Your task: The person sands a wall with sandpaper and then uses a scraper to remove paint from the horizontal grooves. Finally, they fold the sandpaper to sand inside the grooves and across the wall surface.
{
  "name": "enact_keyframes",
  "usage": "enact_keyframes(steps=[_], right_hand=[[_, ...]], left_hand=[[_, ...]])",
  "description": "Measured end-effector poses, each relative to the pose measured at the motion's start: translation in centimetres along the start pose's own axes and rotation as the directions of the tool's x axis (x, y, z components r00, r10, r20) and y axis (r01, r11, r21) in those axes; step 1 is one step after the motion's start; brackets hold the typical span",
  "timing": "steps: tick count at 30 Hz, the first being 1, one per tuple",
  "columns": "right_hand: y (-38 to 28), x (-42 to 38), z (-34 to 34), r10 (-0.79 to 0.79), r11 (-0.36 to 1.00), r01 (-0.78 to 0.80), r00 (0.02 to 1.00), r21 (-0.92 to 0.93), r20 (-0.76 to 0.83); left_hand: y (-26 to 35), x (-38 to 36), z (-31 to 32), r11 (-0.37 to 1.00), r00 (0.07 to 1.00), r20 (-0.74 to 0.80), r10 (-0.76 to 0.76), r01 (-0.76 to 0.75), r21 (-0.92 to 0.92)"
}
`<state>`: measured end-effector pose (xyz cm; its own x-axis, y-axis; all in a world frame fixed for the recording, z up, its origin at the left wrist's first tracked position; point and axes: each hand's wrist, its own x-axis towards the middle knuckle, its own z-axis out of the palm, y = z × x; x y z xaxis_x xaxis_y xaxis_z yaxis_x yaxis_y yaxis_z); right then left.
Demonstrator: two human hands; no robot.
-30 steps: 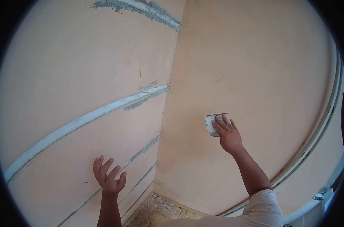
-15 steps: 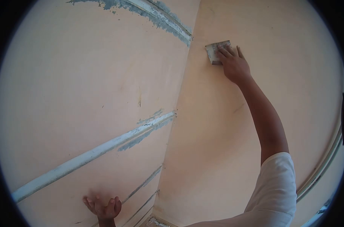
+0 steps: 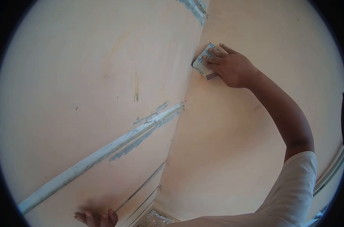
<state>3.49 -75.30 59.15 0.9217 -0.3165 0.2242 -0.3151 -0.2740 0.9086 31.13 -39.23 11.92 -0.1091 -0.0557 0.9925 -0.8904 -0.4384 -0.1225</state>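
My right hand presses a folded piece of sandpaper flat against the right-hand peach wall, right at the inside corner where the two walls meet. The paper's printed back faces me. My left hand rests with spread fingers on the left wall at the bottom edge of the view, holding nothing.
Pale filled strips with grey patches run diagonally across the left wall, another at the top. Rubble lies on the floor in the corner. A white frame edge curves down the far right.
My right hand carried the sandpaper up the right wall, then left into the corner. The view tilted upward, and my left hand slid lower in the picture.
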Motion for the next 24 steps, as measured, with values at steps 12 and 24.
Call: enact_keyframes(steps=[12,24], right_hand=[[4.1,0.2,-1.0,0.574,0.752,-0.647,0.737,-0.128,-0.357],[5.1,-0.9,-2.1,0.547,0.808,-0.585,0.792,-0.077,-0.271]], left_hand=[[0.1,1.5,0.0,0.998,0.999,-0.008,0.042,-0.042,-0.042],[0.4,3.3,0.3,0.984,0.995,-0.044,0.093,-0.099,-0.147]])
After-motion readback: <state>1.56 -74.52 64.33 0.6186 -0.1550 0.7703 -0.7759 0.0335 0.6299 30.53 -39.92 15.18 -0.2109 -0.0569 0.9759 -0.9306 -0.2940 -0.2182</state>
